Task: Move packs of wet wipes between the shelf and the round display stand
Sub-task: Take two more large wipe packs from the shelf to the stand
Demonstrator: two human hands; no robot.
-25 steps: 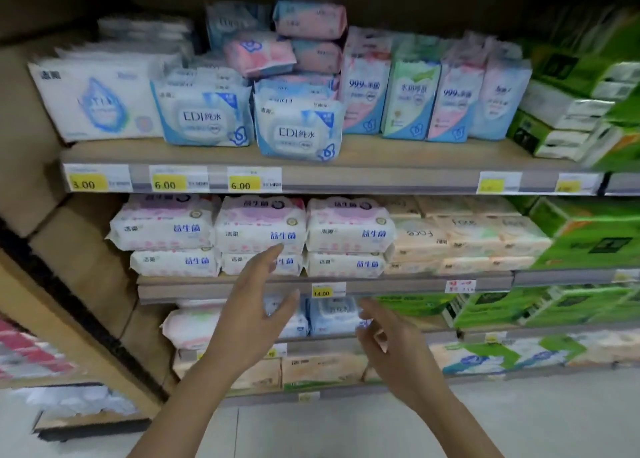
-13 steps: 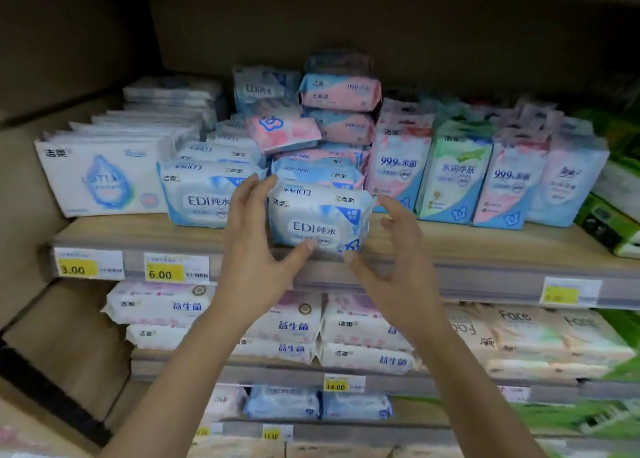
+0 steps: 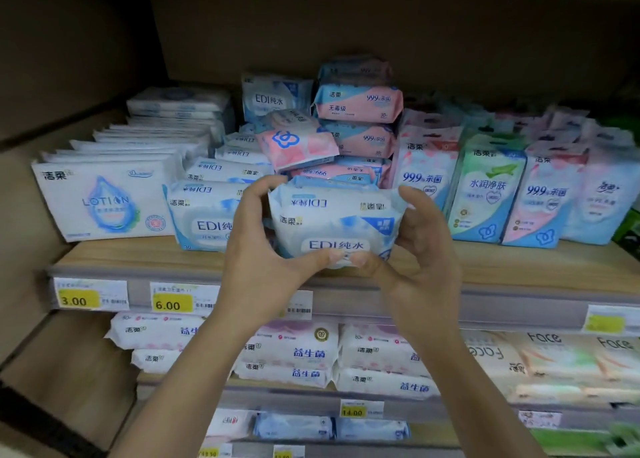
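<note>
Head view, from the left: a white LOTION pack point(image 3: 104, 201) stands on the shelf point(image 3: 138, 256), a blue EDI pack point(image 3: 204, 218) just beside it. The left hand point(image 3: 263, 249) grips one end of the front EDI wet-wipe pack point(image 3: 336, 225), fingers over the top and thumb beneath. The right hand point(image 3: 422, 249) clamps the other end likewise, thumbs nearly meeting. That pack sits at the shelf's front lip, with upright packs point(image 3: 488, 187) to its right. This looks like the pick-up step. Next, lift it clear of its neighbours and carry it to the round stand, which is out of view.
</note>
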